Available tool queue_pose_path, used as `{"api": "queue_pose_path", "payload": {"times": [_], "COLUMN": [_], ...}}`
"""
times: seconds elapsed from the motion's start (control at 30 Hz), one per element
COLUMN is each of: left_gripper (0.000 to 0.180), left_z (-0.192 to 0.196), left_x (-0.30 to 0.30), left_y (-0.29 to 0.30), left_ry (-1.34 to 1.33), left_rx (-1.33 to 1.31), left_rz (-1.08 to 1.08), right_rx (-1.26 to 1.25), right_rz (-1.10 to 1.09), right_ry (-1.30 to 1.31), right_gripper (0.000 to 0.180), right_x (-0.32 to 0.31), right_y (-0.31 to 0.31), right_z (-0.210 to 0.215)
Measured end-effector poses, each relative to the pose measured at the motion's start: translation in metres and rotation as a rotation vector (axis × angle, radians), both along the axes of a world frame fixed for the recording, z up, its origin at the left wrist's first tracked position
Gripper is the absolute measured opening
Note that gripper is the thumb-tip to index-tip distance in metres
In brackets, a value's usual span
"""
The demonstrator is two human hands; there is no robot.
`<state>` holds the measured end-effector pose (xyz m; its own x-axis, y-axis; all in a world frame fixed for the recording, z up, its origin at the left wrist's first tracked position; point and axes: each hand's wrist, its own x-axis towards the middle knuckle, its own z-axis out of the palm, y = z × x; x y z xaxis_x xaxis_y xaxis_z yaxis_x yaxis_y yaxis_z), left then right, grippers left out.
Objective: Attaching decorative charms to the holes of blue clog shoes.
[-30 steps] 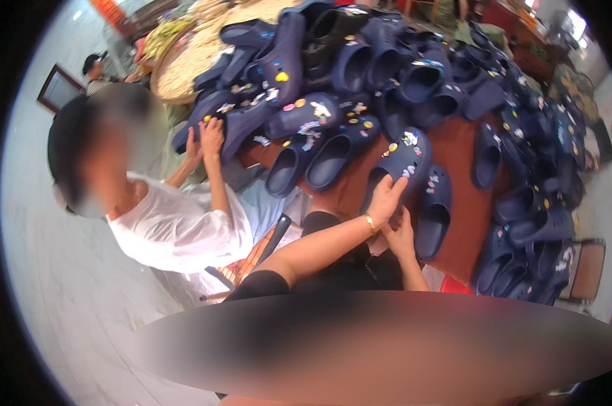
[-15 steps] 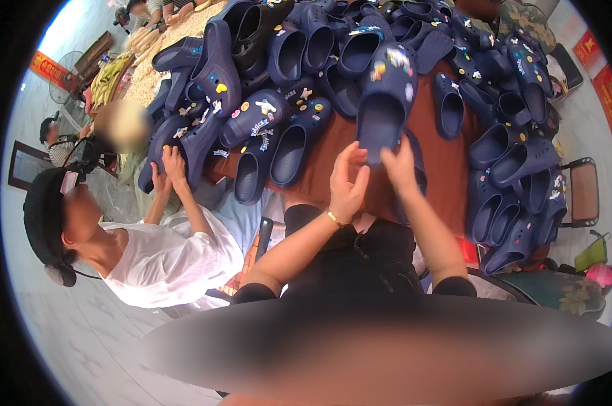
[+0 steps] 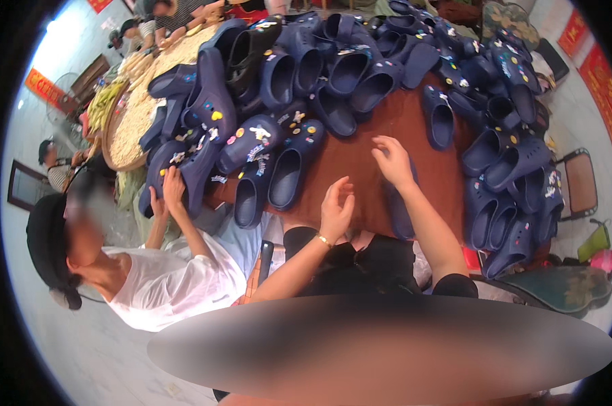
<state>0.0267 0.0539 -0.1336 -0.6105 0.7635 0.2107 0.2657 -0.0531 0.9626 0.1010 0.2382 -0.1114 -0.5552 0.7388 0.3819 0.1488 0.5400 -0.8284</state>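
Both my hands are empty over a brown cloth-covered table (image 3: 360, 162). My left hand (image 3: 336, 210) hovers near the front edge, its fingers loosely bent and apart. Farther in, my right hand (image 3: 391, 161) has its fingers stretched out. Beside and partly behind my right forearm lies a navy clog (image 3: 401, 210), mostly hidden. Beyond my hands a navy clog (image 3: 375, 88) rests at the near edge of a heap of clogs, next to another clog (image 3: 334, 114). To the right a single clog (image 3: 439, 122) with small charms lies on the cloth.
At left a co-worker in a white top (image 3: 177, 284) handles a charm-covered clog (image 3: 158, 166). More clogs (image 3: 512, 162) are piled along the table's right side, near a chair (image 3: 580, 183). A round tray of pale pieces (image 3: 133, 139) stands at the far left.
The clog that was at my hands is out of them and now lies at the heap's near edge. My hands have moved apart, the left one back toward me.
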Motion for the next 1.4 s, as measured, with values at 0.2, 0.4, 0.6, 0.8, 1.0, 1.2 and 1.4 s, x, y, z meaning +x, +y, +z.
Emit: {"api": "queue_pose_path", "payload": {"times": [0.2,0.4,0.6,0.8,1.0,1.2,1.4], "left_gripper": [0.048,0.059,0.071,0.059,0.034,0.031,0.035], "left_z": [-0.036,-0.055,-0.066,-0.083,-0.093,-0.090,-0.085], "left_x": [0.014,0.033,0.010,-0.020,-0.022,-0.019,-0.020], "left_y": [0.011,0.025,0.029,0.020,0.019,0.017,0.010], "left_ry": [0.101,0.183,0.402,0.454,0.509,0.529,0.438], "left_rx": [-0.176,-0.303,-0.268,-0.429,-0.452,-0.332,-0.403], "left_rz": [-0.174,-0.326,0.004,-0.008,-0.045,0.068,0.009], "right_rx": [0.148,-0.506,-0.530,-0.512,-0.883,-0.765,-0.908], "right_rz": [-0.495,-0.391,-0.008,-0.378,-0.596,-0.544,-0.705], "right_ry": [-0.142,-0.324,-0.229,-0.008,0.041,0.077,-0.183], "right_gripper": [0.032,0.057,0.043,0.028,0.040,0.032,0.040], "right_x": [0.117,0.129,0.104,0.114,0.131,0.121,0.104], "right_y": [0.004,-0.018,-0.043,0.035,0.129,0.194,0.210], "right_z": [-0.049,-0.093,-0.091,-0.090,-0.104,-0.139,-0.128]}}
